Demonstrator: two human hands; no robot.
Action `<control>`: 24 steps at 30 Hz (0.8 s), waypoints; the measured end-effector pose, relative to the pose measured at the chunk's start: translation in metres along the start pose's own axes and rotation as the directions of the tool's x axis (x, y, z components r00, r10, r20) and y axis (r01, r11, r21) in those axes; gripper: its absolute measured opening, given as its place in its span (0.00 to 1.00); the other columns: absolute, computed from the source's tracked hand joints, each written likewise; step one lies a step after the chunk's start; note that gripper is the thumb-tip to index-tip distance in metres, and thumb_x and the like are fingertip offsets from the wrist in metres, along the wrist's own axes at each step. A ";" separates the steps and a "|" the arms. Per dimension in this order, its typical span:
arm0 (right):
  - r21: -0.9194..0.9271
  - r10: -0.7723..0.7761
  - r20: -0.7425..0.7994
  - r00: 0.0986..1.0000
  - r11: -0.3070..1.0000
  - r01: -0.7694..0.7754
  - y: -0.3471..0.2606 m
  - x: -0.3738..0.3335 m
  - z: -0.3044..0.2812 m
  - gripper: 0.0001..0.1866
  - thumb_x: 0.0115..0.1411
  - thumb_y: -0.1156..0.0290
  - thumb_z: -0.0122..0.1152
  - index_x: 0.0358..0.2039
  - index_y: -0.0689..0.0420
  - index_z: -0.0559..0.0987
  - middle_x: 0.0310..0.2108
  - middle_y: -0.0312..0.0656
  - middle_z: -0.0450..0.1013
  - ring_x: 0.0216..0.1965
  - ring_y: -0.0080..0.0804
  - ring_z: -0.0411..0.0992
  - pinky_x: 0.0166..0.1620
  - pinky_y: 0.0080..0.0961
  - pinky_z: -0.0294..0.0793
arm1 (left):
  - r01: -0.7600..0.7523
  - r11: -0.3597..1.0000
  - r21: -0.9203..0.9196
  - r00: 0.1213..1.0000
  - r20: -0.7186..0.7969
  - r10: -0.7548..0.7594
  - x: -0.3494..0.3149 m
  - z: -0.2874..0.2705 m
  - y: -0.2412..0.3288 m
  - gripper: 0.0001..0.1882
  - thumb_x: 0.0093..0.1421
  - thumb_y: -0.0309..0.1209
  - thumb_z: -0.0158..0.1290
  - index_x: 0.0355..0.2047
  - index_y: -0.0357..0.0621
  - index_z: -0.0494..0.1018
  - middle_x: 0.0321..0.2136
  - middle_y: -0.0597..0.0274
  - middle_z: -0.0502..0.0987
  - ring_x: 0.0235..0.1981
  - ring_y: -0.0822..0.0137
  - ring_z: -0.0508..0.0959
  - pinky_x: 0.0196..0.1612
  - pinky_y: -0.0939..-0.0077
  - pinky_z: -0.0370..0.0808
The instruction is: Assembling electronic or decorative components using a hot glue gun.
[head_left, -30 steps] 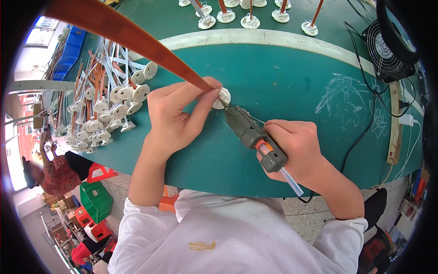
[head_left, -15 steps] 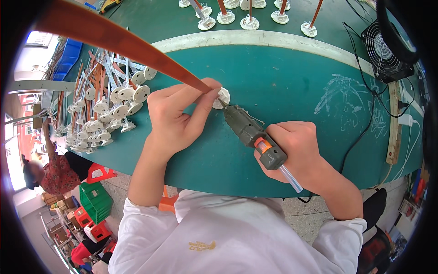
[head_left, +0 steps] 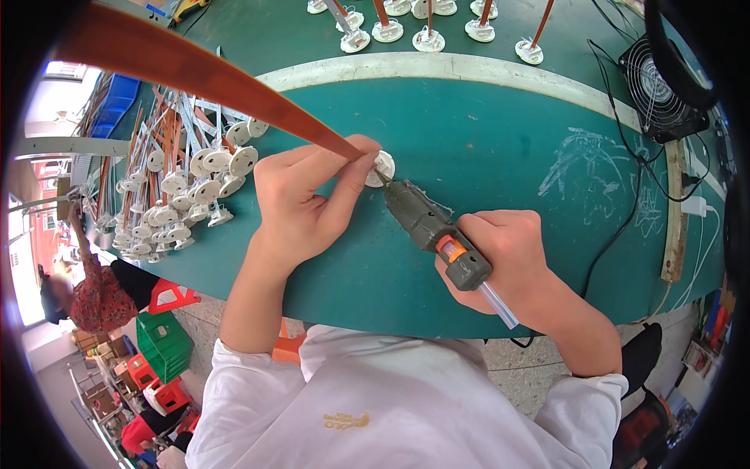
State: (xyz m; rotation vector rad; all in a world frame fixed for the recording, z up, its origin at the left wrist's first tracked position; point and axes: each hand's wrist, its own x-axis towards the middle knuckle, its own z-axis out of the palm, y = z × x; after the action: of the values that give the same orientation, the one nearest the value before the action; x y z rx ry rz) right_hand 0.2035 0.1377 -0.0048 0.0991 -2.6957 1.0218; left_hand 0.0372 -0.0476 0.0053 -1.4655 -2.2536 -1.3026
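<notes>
My left hand [head_left: 316, 191] pinches the lower end of a long orange-brown strip [head_left: 226, 86], which rises toward the upper left. At its foot is a white round base [head_left: 383, 167], partly hidden by my fingers. My right hand [head_left: 500, 254] is wrapped round the grip of a dark grey-green glue gun [head_left: 418, 215]. Its nozzle touches or nearly touches the base beside the strip's end. A clear glue stick [head_left: 498, 303] sticks out of the gun's back.
Several strips with white round bases lie piled at the left [head_left: 187, 187]. More stand upright beyond a pale ledge [head_left: 437, 66]. At the right are a black fan [head_left: 656, 86], loose cables [head_left: 625, 207] and a power strip [head_left: 673, 211]. A co-worker [head_left: 98, 297] is at the far left.
Hardly anything differs. The strip's upper part has shifted very slightly, while both hands and the glue gun keep their places.
</notes>
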 end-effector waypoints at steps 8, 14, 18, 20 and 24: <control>0.011 -0.003 -0.009 1.000 1.000 0.003 0.000 -0.002 0.000 0.12 0.37 0.75 0.70 0.17 0.56 0.72 0.14 0.39 0.68 0.15 0.39 0.68 0.19 0.30 0.66 | -0.008 1.000 -0.002 1.000 -0.004 0.007 -0.001 0.001 0.001 0.06 0.55 0.18 0.61 0.34 0.36 0.83 0.21 0.57 0.80 0.20 0.68 0.80 0.23 0.78 0.72; 0.007 -0.001 0.001 1.000 1.000 0.001 0.003 -0.001 0.004 0.11 0.37 0.76 0.69 0.18 0.56 0.73 0.16 0.40 0.69 0.16 0.39 0.69 0.19 0.30 0.67 | 0.013 1.000 -0.008 1.000 -0.006 -0.013 -0.004 0.003 -0.004 0.06 0.55 0.17 0.61 0.34 0.36 0.82 0.22 0.57 0.81 0.20 0.68 0.80 0.24 0.79 0.72; 0.003 -0.027 -0.041 0.999 1.000 0.028 -0.002 -0.002 -0.002 0.11 0.36 0.75 0.68 0.19 0.57 0.73 0.18 0.40 0.70 0.16 0.39 0.69 0.20 0.29 0.68 | -0.009 1.000 -0.017 1.000 -0.014 0.009 0.001 0.000 0.002 0.06 0.55 0.17 0.61 0.34 0.35 0.82 0.22 0.57 0.81 0.20 0.68 0.80 0.24 0.79 0.73; 0.009 -0.031 -0.050 0.998 0.999 0.032 -0.002 0.000 -0.002 0.11 0.36 0.75 0.68 0.20 0.57 0.73 0.18 0.40 0.70 0.17 0.39 0.69 0.20 0.29 0.68 | -0.006 1.000 -0.020 1.000 -0.006 0.006 0.002 0.000 0.000 0.06 0.55 0.17 0.61 0.33 0.35 0.82 0.22 0.57 0.81 0.20 0.68 0.81 0.24 0.79 0.73; -0.023 -0.024 0.001 1.000 0.999 0.024 -0.001 -0.001 -0.003 0.11 0.36 0.74 0.68 0.21 0.58 0.75 0.20 0.40 0.72 0.17 0.39 0.71 0.20 0.28 0.69 | -0.007 1.000 -0.002 1.000 -0.012 0.007 0.001 0.000 0.000 0.06 0.55 0.18 0.61 0.34 0.36 0.82 0.22 0.57 0.81 0.21 0.68 0.81 0.24 0.79 0.74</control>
State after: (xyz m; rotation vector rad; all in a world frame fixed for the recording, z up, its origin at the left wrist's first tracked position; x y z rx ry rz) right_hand 0.2049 0.1388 -0.0020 0.1268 -2.6999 0.9841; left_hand 0.0362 -0.0469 0.0058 -1.4612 -2.2383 -1.3081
